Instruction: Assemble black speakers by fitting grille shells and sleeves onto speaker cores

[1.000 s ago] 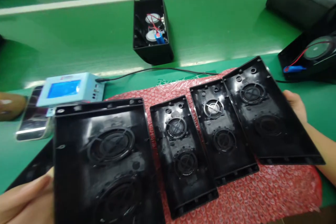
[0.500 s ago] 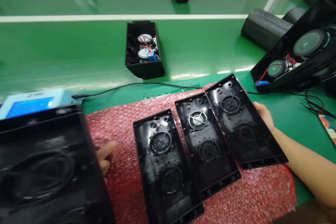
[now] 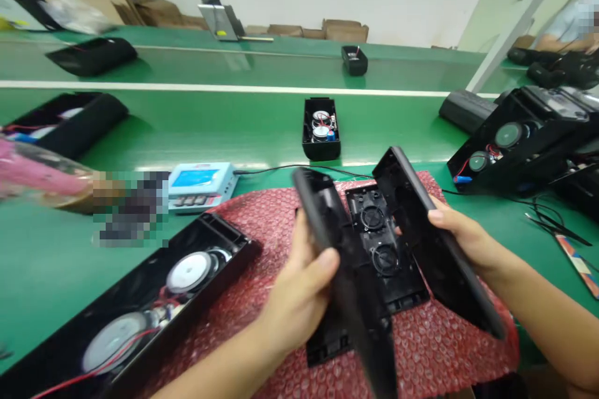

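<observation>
My left hand (image 3: 304, 287) is closed on a black plastic speaker shell (image 3: 349, 274), tilted up on its edge. A second tilted speaker shell (image 3: 430, 243) is gripped along its outer edge by my right hand (image 3: 468, 237). Between them, another speaker shell (image 3: 374, 224) with two round grilles lies open side up on red bubble wrap (image 3: 449, 355). Part of a further shell (image 3: 322, 346) shows beneath the left one, mostly hidden. To the left of my left hand rests a long black speaker box (image 3: 135, 299) with two white-backed drivers and red wires.
A light blue meter (image 3: 201, 184) with a cable stands behind the bubble wrap. A co-worker's pink sleeve (image 3: 42, 168) reaches in from the left. Speaker boxes (image 3: 321, 146) sit on the green line, and a stack of them (image 3: 510, 137) is at right, near scissors (image 3: 556, 224).
Both hands have lifted and tilted shells that lay flat on the bubble wrap. The big shell at the near left is gone from there; a speaker box with drivers now shows. The view has swung left and up.
</observation>
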`<state>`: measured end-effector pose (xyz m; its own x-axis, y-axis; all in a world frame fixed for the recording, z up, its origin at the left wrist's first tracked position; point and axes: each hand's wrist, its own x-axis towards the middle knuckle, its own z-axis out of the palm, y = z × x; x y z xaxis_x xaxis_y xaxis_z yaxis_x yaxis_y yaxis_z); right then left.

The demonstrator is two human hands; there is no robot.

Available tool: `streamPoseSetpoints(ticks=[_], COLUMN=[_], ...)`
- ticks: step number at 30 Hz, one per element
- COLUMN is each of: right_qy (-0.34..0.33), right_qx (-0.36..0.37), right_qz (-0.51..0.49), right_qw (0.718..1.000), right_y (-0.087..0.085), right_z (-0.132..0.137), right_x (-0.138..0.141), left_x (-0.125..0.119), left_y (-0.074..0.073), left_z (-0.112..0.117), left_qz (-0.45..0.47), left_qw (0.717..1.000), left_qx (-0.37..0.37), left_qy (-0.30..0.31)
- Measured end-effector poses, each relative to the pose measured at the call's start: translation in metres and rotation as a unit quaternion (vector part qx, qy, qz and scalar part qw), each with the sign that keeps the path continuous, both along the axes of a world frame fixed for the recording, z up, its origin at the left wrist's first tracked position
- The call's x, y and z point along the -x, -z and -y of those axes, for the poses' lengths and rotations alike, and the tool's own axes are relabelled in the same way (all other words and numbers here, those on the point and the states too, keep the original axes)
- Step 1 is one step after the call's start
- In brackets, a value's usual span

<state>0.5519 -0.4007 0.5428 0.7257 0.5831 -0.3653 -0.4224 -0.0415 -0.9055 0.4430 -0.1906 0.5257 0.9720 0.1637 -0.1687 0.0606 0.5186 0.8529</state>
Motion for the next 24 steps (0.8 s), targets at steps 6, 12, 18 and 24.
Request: streamPoseSetpoints(ticks=[6, 12, 18, 24], right_qy=[-0.031, -0.071, -0.003, -0.037], right_qx=[-0.025, 0.029, 0.486, 0.599], right_qz=[0.135, 0.175, 0.422, 0.352], right_qw=[0.990, 0.981, 0.765, 0.718], right_y=[-0.010, -0.006, 0.000, 0.034], right_z=[-0.037, -0.033, -0.009, 0.012], right_x=[0.029, 0.021, -0.033, -0.063], left_x=[-0.016, -0.028, -0.066, -0.069], left_y=[0.001, 0.000, 0.014, 0.031], left_z=[0.055, 0.042, -0.032, -0.058], left_qz=[0.074, 0.098, -0.009, -0.055], left_qw=[0.996, 0.984, 0.816, 0.819], left_qx=[0.027, -0.128, -0.574, -0.569], left_qy=[0.031, 0.082, 0.067, 0.054])
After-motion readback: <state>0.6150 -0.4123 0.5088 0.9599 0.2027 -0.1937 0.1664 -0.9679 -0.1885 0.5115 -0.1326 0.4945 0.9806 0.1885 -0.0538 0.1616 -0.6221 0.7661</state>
